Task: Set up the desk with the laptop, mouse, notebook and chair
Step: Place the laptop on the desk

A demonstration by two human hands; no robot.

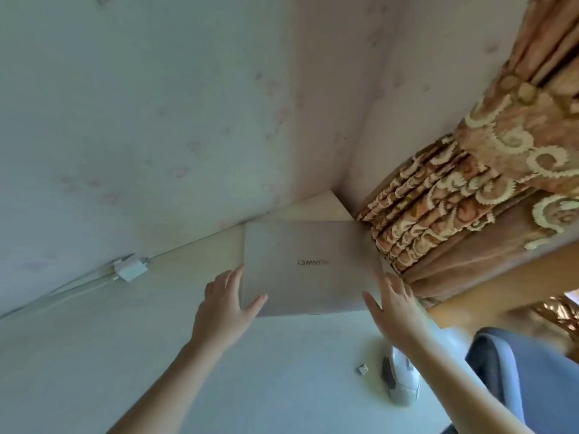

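The mouse (401, 382) and its little USB dongle (362, 369) are sitting nearest on the table (94, 355), and beyond them the left hand (224, 303) and right hand (396, 305) are flanking the closed laptop (308, 267) with fingers (258, 303) spread and straight, touching its near corners, not gripping. It's lying in the far corner beside the curtain (470, 189); with no real hold, I'd say it could skid askew into the curtain.

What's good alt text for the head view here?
Two hands, left hand and right hand, rest with straight fingers on either side of a closed laptop lying on a pale desk in a corner. A mouse and small dongle lie nearer, a charger by the wall, a curtain at right.
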